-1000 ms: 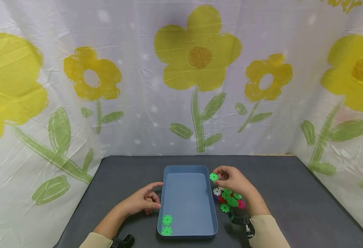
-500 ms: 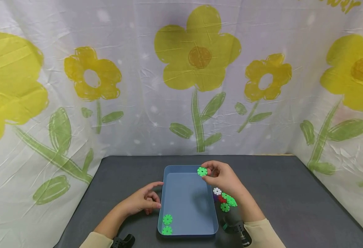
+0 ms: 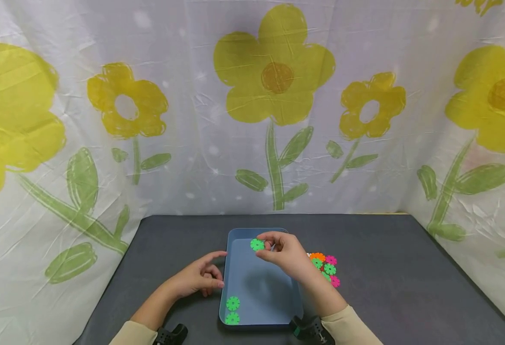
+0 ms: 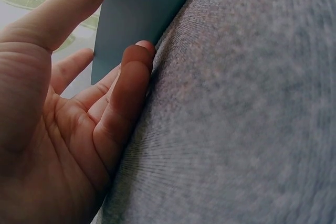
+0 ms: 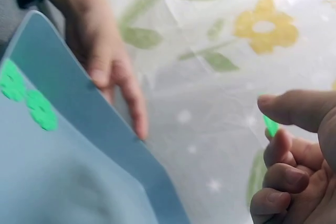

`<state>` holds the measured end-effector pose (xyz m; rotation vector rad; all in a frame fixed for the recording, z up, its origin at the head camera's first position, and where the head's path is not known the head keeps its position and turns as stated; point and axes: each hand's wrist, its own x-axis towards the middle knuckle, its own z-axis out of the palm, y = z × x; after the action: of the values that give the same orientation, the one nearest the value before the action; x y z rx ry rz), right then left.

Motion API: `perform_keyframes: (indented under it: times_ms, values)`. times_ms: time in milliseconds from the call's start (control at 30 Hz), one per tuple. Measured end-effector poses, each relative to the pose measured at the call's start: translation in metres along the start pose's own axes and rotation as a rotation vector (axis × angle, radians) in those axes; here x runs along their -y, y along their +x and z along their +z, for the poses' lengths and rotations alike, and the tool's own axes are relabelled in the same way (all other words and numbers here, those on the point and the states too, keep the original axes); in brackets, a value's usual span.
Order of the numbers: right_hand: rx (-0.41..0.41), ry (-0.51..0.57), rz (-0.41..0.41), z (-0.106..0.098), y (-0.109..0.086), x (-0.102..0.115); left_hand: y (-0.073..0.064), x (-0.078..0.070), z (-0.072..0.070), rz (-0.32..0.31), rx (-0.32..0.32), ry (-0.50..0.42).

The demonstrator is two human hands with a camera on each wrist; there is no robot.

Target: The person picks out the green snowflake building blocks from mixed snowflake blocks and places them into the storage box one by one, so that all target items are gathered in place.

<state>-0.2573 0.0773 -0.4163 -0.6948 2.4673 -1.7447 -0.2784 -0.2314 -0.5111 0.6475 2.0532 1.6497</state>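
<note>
My right hand (image 3: 283, 251) pinches a green notched plastic disc (image 3: 257, 244) between thumb and fingers, held up over the far part of the blue tray (image 3: 240, 273). In the right wrist view this held disc (image 5: 271, 125) is seen nearly edge-on. Two more green discs (image 3: 233, 303) lie one behind the other in the tray's near left corner. At the tray's left side, my left hand (image 3: 201, 278) has its fingertips right at the rim, index finger reaching forward. The left wrist view has the left hand (image 4: 79, 114) against the tray wall (image 4: 134, 14).
To the right of the tray lies a pile of notched discs (image 3: 330, 269) in green, pink, orange and other colours, partly hidden by the right forearm. A dark grey table (image 3: 390, 287) carries everything. Behind it hangs a white cloth (image 3: 200, 158) printed with yellow flowers.
My right hand has carried the green disc leftward, from beside the tray's right rim to over its inside. More of the pile's right part shows now. The left hand has stayed in place.
</note>
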Motion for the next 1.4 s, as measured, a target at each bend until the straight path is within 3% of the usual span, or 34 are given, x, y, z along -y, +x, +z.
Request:
perform_keyframes:
  times_ms: [467, 667, 1067, 1400]
  values:
    - [0.055, -0.072, -0.007, 0.050, 0.006, -0.018, 0.001, 0.001, -0.002, 0.000, -0.003, 0.021]
    - [0.056, -0.113, 0.036, 0.066, 0.003, -0.027, 0.000, 0.002, -0.003, 0.004, 0.007, 0.013]
    - [0.061, -0.213, 0.089, 0.083, -0.004, -0.041, -0.001, 0.003, -0.002, 0.002, -0.004, 0.004]
    - [0.117, -0.369, 0.041, 0.087, -0.008, -0.049, -0.001, 0.000, 0.000, -0.002, -0.005, 0.008]
